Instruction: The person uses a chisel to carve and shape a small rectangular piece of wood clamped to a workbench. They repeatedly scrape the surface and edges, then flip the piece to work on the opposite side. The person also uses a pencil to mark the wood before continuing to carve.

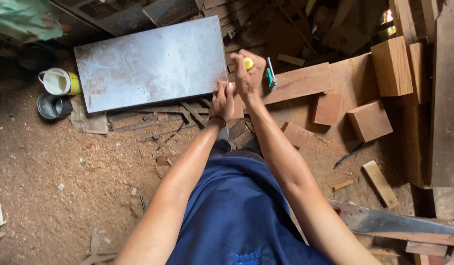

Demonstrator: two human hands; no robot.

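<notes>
**Both hands at the corner of the metal sheet**

Grey metal sheet lies flat on the sawdust floor, ahead and left of me. Wood plank sits right of it, blocks beyond. My right hand is closed round a yellow-handled tool above the sheet's near right corner. My left hand pinches a small wood piece just beside that corner.

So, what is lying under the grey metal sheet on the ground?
Thin metal strips stick out from under the near edge of the grey metal sheet, over sawdust-covered ground. Whatever lies under its middle is covered and cannot be seen.
</notes>
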